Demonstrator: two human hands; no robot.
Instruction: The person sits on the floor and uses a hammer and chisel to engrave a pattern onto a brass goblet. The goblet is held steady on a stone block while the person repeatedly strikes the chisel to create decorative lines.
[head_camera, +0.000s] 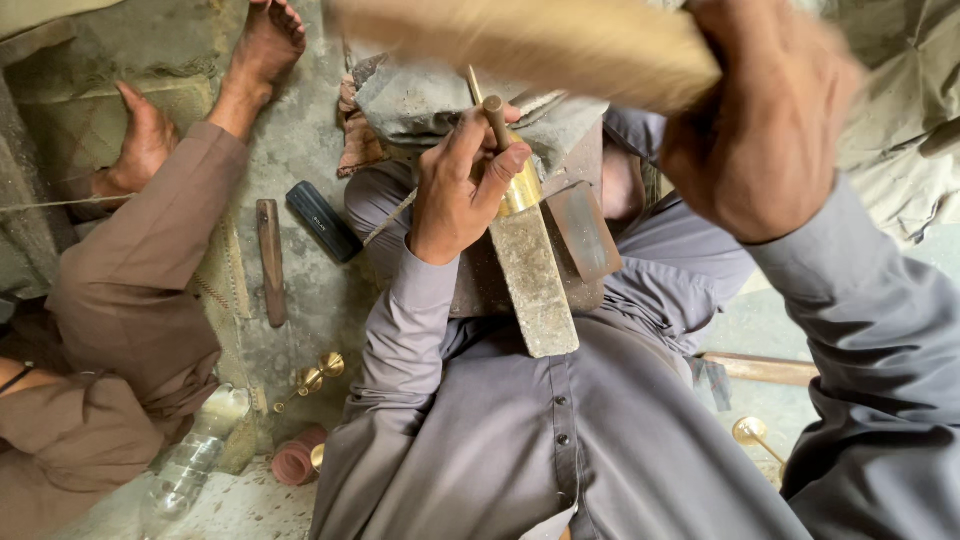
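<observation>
Brass cone (520, 188) sits on the grey metal block (535, 285) across my lap, my left hand (455, 190) clenched around it and a punch rod (497, 118). My right hand (745, 130) grips a raised wooden mallet (530, 40); I judge shaping is midway, with finished brass pieces (318, 374) on the floor.

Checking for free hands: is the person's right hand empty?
No, the right hand is closed around a blurred wooden tool, raised above the brass piece held by the left hand.
</observation>
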